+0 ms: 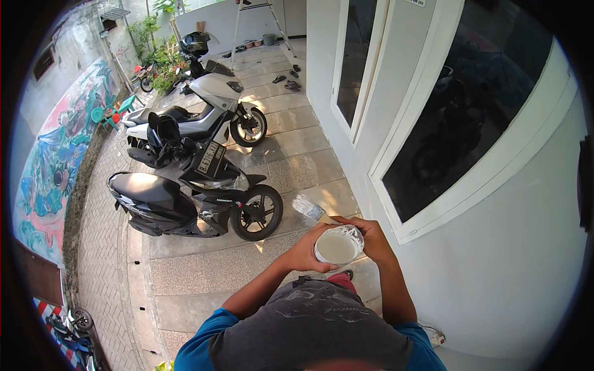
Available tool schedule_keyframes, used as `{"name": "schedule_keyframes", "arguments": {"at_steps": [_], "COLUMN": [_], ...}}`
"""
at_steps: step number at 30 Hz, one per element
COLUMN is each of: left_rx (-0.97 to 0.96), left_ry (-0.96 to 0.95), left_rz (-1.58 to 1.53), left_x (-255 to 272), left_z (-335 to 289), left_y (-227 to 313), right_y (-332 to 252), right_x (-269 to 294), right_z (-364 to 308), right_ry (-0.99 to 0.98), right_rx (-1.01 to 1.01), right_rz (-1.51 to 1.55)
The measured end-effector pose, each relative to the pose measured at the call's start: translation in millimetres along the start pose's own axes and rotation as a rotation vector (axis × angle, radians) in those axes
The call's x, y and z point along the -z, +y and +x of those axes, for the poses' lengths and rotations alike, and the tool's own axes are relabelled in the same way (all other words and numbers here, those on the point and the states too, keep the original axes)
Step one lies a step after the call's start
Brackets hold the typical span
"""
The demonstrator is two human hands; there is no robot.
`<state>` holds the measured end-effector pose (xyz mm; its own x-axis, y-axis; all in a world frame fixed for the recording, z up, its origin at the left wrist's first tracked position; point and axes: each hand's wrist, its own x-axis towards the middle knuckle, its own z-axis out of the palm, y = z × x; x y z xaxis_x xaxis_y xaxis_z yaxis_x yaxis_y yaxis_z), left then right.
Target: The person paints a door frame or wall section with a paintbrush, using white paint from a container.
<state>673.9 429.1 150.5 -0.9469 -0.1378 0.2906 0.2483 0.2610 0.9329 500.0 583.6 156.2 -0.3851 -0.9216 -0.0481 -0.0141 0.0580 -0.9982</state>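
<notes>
In front of my body I hold a clear plastic cup (338, 248) of pale grey-white paint, its rim smeared white. My left hand (305, 249) is wrapped round the cup's left side, thumb along its near edge. My right hand (373, 240) is at the cup's right side, fingers bent over the far rim. Out of those fingers sticks a paintbrush (317, 213), pointing to the far left, its bristles coated with white paint. Part of the brush's handle is hidden behind the right fingers.
A light grey wall (489, 272) with white-framed windows (396, 179) stands close on my right. Left of me are a black scooter (154, 191) and a white one (213, 93). Sandals (292, 85) and a stepladder (278, 28) stand farther off on the paving.
</notes>
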Motion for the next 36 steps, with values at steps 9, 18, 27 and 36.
{"name": "schedule_keyframes", "arguments": {"at_steps": [9, 18, 27, 36], "left_rx": [-0.051, 0.103, 0.004, -0.094], "left_ry": [-0.026, 0.15, 0.341, 0.378], "left_rz": [-0.116, -0.032, 0.159, 0.215], "left_x": [7, 6, 12, 13], "left_z": [5, -10, -2, 10], "left_y": [9, -6, -7, -5], "right_y": [-14, -83, -145, -169], "right_x": [8, 41, 22, -5], "right_z": [2, -12, -27, -18], "right_ry": [0.371, 0.501, 0.318, 0.052], "right_rx": [0.107, 0.528, 0.741, 0.546], "right_rz": [0.104, 0.255, 0.116, -0.599]}}
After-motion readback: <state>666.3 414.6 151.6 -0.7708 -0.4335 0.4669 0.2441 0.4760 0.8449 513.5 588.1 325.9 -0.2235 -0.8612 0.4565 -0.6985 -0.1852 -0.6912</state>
